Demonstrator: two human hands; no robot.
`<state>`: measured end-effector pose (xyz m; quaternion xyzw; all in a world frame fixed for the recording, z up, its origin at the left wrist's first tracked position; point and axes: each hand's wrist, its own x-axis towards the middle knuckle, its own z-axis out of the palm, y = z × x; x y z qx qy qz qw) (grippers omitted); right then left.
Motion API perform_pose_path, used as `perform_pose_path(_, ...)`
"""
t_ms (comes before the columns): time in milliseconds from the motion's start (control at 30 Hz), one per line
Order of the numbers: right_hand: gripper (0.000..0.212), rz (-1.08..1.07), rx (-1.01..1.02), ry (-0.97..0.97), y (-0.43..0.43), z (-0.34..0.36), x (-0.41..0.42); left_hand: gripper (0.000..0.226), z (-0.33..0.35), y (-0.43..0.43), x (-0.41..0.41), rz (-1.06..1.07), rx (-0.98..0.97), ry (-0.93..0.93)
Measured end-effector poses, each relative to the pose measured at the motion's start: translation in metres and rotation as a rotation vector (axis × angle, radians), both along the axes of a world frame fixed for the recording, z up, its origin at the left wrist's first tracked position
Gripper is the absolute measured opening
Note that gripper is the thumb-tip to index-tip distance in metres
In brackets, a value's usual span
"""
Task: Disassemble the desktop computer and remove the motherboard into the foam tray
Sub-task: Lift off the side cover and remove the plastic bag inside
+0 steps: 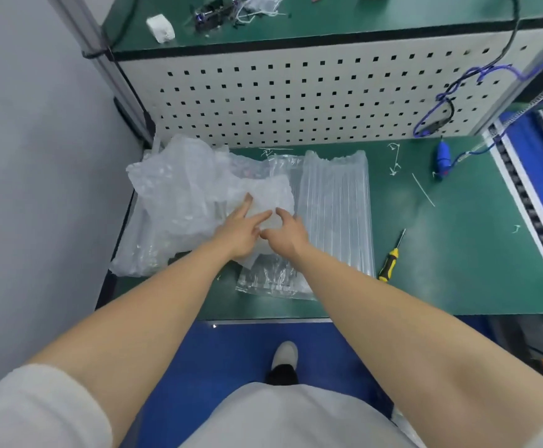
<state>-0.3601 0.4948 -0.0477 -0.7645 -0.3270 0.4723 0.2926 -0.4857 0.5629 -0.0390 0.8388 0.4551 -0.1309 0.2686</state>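
Both arms reach to frame center; left hand (242,229) splayed flat on bubble wrap (182,192), right hand (291,231) grip apparently pinching it. No legible writing.

Left half of tabletop (457,253) blocked: crumpled bubble wrap (179,195) heaped from the left edge inward, inflated air-column cushion (334,208) just beside it on the right. Both hands (241,231) rest on the wrap. Right of the cushion, open green surface, broken only by a yellow-handled screwdriver (389,260), a loose cable tie (423,190), and a blue tool (443,158) near the pegboard (296,98), which walls off the back.
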Motion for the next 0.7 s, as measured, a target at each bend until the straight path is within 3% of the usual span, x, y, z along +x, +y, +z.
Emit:
perform_pose_path(133, 0.076, -0.046, 0.047, 0.084, -0.016, -0.002, 0.021, 0.063, -0.005, 0.0, 0.014, -0.002, 0.149, 0.163)
perform_pose_path(300, 0.066, -0.176, 0.095, 0.099, -0.041, 0.008, 0.055, 0.032, 0.017, -0.024, 0.057, 0.146, 0.449, -0.152)
perform_pose_path(433, 0.062, -0.288, 0.122, 0.085, -0.075, 0.02, 0.091, 0.025, 0.032, -0.045, 0.107, 0.047, 0.595, -0.305)
perform_pose_path(700, 0.057, -0.589, 0.154, -0.026, -0.196, 0.041, 0.186, 0.02, 0.047, -0.137, 0.228, -0.192, 0.532, -0.446)
